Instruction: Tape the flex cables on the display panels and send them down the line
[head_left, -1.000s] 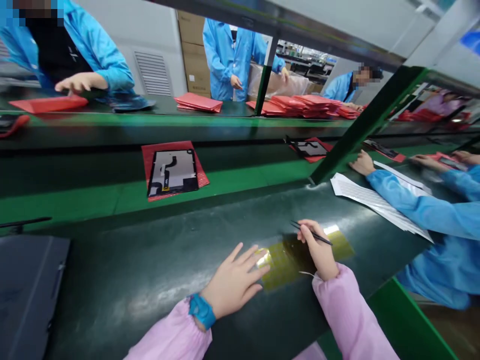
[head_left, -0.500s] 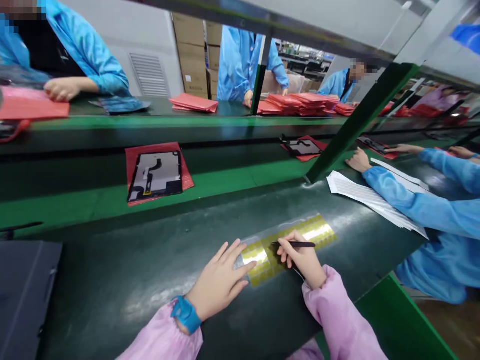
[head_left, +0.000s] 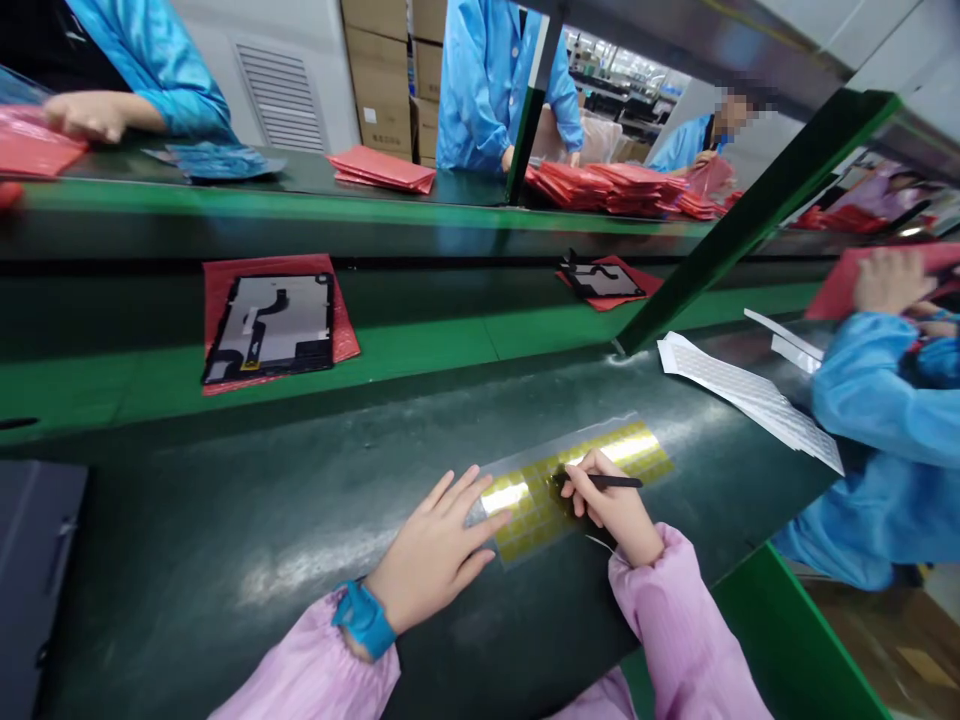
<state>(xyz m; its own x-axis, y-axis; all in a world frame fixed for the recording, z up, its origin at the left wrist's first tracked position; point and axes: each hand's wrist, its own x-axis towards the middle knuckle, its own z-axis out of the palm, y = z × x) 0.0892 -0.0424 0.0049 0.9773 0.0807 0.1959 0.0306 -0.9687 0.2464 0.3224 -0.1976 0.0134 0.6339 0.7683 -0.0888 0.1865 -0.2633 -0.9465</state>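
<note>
A clear sheet with rows of yellow tape pieces (head_left: 529, 520) lies flat on the dark green bench. My left hand (head_left: 435, 555) rests with spread fingers on the sheet's left end and wears a blue wrist strap (head_left: 365, 618). Over the middle of that sheet, my right hand (head_left: 611, 505) grips black tweezers (head_left: 619, 482) like a pen, their tip down at the yellow pieces. Whether a piece is caught at the tip is too small to tell.
Beyond the bench, a screen panel (head_left: 274, 320) lies on a red bag on the green conveyor belt (head_left: 435, 340); another panel (head_left: 604, 280) lies farther right. White label sheets (head_left: 750, 400) sit right, beside a co-worker's blue sleeve (head_left: 892, 380). A green post (head_left: 757, 220) slants upward. A dark grey box (head_left: 37, 570) stands left.
My right hand and the tweezers have shifted slightly right over the sheet. The panels on the belt appear farther left. The co-worker at right now has a hand on a red bag.
</note>
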